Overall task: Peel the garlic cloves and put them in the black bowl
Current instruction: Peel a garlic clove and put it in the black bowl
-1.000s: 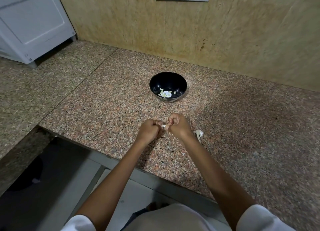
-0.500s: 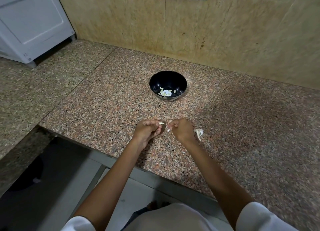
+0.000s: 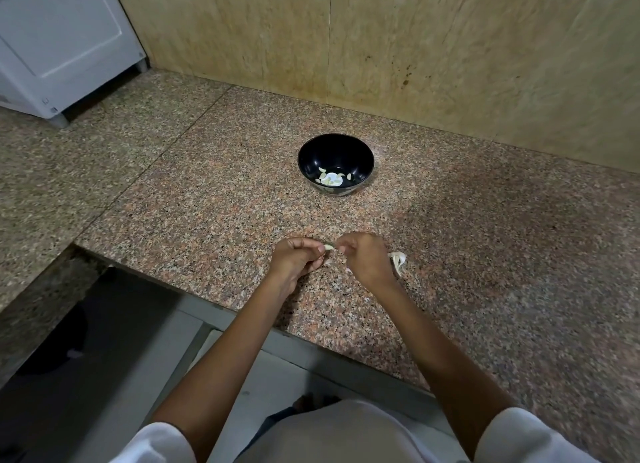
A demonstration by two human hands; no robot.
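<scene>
A black bowl [image 3: 335,150] stands on the granite counter and holds several peeled pale garlic cloves [image 3: 330,179] at its bottom. In front of it, near the counter's front edge, my left hand [image 3: 296,260] pinches a small garlic clove [image 3: 329,246] at its fingertips. My right hand [image 3: 363,258] meets it from the right, fingers curled, pinching the same clove's other end. A white piece of garlic with skin [image 3: 398,260] lies on the counter just right of my right hand. Small bits of skin [image 3: 327,262] lie under the hands.
The speckled granite counter [image 3: 485,254] runs to a beige wall behind the bowl. A white appliance [image 3: 59,43] stands at the back left. The counter's front edge drops off below my wrists, with floor beneath.
My hands parted slightly half a second ago and have come back together on the clove. They sit a little lower and nearer the front edge than a second ago.
</scene>
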